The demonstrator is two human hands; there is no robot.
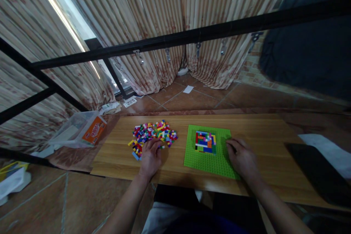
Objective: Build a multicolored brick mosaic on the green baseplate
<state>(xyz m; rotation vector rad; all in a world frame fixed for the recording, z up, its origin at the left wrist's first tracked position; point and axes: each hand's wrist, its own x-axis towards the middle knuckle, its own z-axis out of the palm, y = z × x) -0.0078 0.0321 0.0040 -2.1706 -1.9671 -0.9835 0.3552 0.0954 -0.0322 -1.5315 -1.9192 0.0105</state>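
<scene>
Bricks (148,131) lay heaped toward the tabletop's (170,170) far-left corner, pointing every way. Palm down, the left hand (151,153) bent its fingers over their near side; its grip could not be told. Rightward, a squarish brick build (205,142) sat on a green baseplate (203,162), sides roughly parallel. At the baseplate's right edge, the right hand (242,155) curled, contents hidden.

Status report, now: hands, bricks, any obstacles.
Left hand at loose brick pile. Right hand at right edge of green baseplate. Multicoloured brick build on it. Black flat object far right, not between pile and build.
</scene>
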